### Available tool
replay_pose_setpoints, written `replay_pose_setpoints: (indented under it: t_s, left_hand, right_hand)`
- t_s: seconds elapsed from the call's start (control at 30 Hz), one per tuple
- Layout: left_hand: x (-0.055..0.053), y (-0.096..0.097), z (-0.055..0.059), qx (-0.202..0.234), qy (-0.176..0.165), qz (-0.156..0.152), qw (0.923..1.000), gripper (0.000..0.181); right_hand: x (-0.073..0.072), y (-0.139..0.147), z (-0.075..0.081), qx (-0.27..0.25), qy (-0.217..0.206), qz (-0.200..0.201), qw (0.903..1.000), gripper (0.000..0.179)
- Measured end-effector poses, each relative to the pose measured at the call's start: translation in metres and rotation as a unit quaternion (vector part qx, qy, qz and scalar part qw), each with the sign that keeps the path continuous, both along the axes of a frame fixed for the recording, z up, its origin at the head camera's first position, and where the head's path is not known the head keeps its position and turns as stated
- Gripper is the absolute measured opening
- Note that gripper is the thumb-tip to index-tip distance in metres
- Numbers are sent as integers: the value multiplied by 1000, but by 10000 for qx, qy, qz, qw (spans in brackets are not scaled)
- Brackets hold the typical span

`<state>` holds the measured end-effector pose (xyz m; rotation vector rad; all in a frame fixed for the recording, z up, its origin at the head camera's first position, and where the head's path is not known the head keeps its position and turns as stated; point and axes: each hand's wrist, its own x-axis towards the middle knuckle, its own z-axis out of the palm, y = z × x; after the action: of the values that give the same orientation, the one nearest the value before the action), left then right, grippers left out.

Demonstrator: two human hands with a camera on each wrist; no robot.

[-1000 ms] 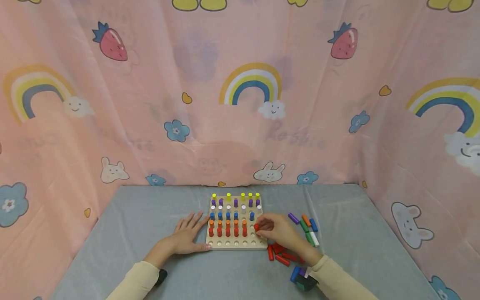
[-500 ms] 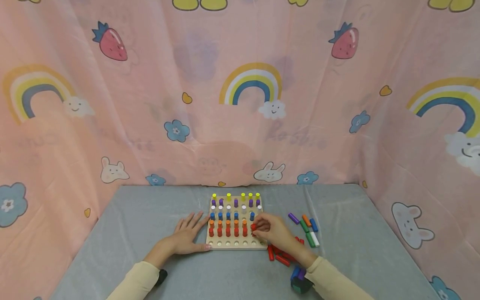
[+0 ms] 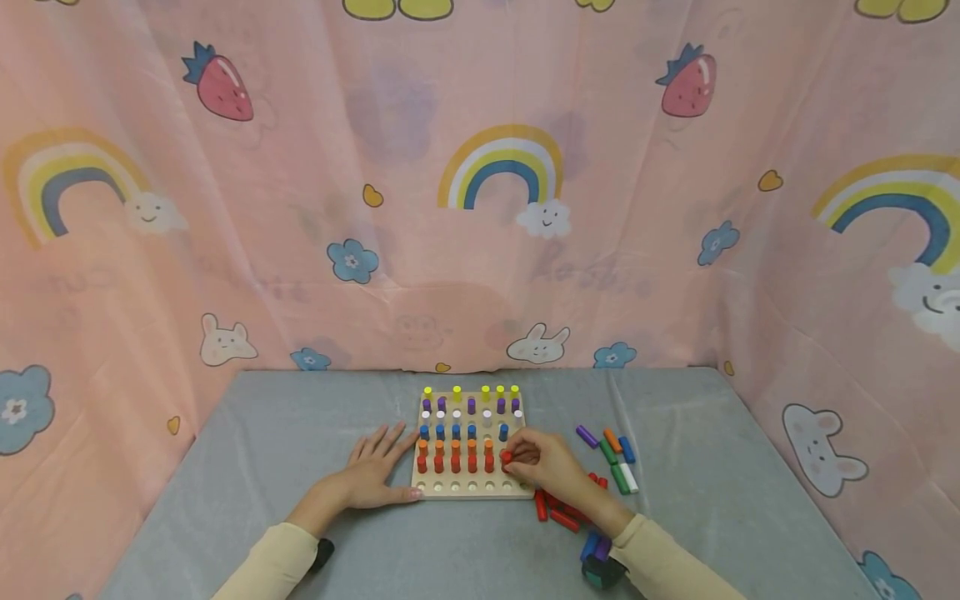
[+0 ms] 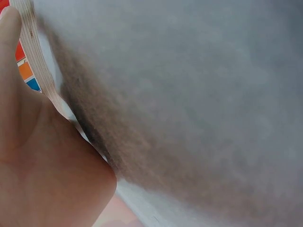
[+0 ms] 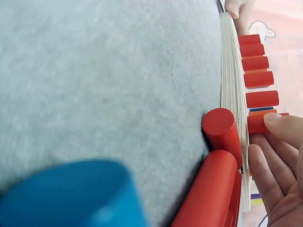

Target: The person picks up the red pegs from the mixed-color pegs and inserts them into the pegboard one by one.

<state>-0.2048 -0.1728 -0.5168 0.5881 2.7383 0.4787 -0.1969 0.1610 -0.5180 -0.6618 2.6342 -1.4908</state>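
A wooden pegboard (image 3: pixel 474 495) lies on the grey-covered table, with rows of yellow, purple, white, blue, orange and red pegs upright in it. My right hand (image 3: pixel 551 463) pinches a red peg (image 5: pixel 257 124) between thumb and fingers at the right end of the red row. In the right wrist view that peg stands in line with the other red pegs (image 5: pixel 262 99), its base right at the board's face. My left hand (image 3: pixel 369 477) lies spread along the board's left side, thumb at the front left corner. The left wrist view shows its thumb (image 4: pixel 8 52) against the board's edge.
Loose red pegs (image 3: pixel 565 521) lie by the board's front right corner, partly under my right forearm. Farther right are scattered purple, orange, blue, green and white pegs (image 3: pixel 628 478). Blue and purple pegs (image 3: pixel 590 547) lie near my right wrist. A patterned pink curtain (image 3: pixel 480 292) hangs behind the table.
My right hand has shifted slightly left with the red peg, which now stands upright and lower, in line with the red row. The left hand stays in place.
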Motion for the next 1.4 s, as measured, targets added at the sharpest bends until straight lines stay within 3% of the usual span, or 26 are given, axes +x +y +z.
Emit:
replay_pose_setpoints:
  t_s: [0.5,0.77,1.0,1.17,1.4]
  left_hand:
    - [0,1,0,-47,40,-22,10000,99]
    - [1,-1,-3,157,43,-80,9998,102]
    - [0,-1,-2,159,8,-49,9999,102]
    - [1,0,0,-29,19,-35,10000,100]
    - [1,0,0,9,59,-29,10000,100]
  right_hand:
    - [0,3,-4,-47,-34,97,9999,18]
    - [0,3,-3,-145,-134,161,9997,21]
    - [2,10,8,-194,-384,148,9990,19]
    - [2,21,18,-171,-223,197,9994,19]
    - [0,38,26,383,-568,332,9971,24]
